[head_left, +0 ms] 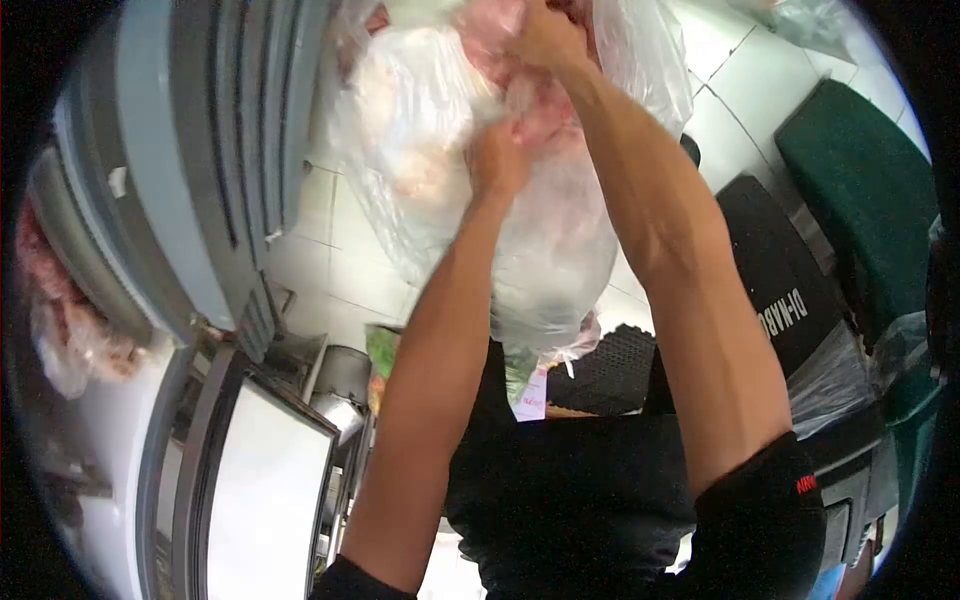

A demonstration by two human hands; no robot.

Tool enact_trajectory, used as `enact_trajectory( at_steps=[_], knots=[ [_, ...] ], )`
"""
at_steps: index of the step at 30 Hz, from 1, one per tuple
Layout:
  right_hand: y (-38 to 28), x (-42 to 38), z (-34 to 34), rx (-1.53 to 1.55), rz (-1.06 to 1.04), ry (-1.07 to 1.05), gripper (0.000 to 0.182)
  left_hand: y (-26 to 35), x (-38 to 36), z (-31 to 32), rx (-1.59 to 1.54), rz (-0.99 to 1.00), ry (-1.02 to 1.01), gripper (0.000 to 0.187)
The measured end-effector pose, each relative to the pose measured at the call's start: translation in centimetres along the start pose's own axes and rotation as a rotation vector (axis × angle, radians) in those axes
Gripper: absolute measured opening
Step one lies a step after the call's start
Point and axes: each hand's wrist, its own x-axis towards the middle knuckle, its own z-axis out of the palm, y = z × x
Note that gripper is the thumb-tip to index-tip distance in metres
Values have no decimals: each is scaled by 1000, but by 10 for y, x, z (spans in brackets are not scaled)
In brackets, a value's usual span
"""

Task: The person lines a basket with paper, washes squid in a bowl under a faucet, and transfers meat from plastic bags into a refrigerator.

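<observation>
A large clear plastic bag (555, 265) fills the upper middle of the head view. Inside it lie a white, plastic-wrapped bundle (415, 90) and pinkish-red pieces that look like raw meat (545, 105). My left hand (498, 158) is at the bag's middle, between the white bundle and the red pieces. Its fingers are curled and blurred, and what they hold is hidden. Farther up, my right hand (550, 38) is closed over the red, plastic-covered pieces near the top edge of the view. The right fingertips are partly out of sight.
Grey stacked panels (190, 150) stand along the left, above a white-topped unit with a dark frame (265, 490). More bagged reddish stuff (75, 320) lies at far left. On the right are a black case with lettering (775, 270) and a dark green surface (860, 160). White tiles (730, 120) cover the floor.
</observation>
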Motion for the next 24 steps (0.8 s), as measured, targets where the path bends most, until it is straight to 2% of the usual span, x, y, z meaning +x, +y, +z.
enact_trajectory(
  at_steps=[2,4,5,6,8,9,10,11,12,14,16,18,19,21,24],
  knots=[
    [12,-5,15,213,62,115,52,0,-29,-8,-102,-77,-28,32],
    [4,-52,-2,159,21,138,45,6,-62,-23,-225,-181,-62,36],
    [6,-71,1,231,-45,163,41,7,-80,-35,-270,-233,-78,38],
    [7,-87,6,304,-117,186,38,13,-95,-52,-303,-321,-101,36],
    [0,-129,2,210,-65,148,31,13,-126,-83,-411,-428,-173,28],
    [-7,-154,-12,299,-19,146,29,4,-143,-93,-490,-442,-222,22],
    [-13,-178,-32,386,23,154,27,-5,-163,-102,-404,-379,-206,21],
    [-17,-207,-58,475,-31,178,24,-7,-183,-115,-324,-313,-189,19],
    [-20,-241,-92,558,-92,195,22,6,-200,-132,-391,-346,-167,19],
    [-40,-323,-206,572,-117,-55,19,13,-252,-156,-516,-309,-105,18],
    [-19,-371,-273,1084,-40,-273,26,3,-280,-170,-578,-208,-24,17],
    [3,-372,-270,1719,-345,-108,54,2,-307,-186,-590,-324,64,15],
    [-23,-375,-281,1947,-9,-188,64,7,-322,-194,-592,-320,87,15],
    [-27,-362,-262,2182,183,-330,65,19,-334,-204,-592,-370,69,14],
    [-29,-355,-255,2263,169,-427,67,36,-358,-219,-526,-369,126,13]
  ],
)
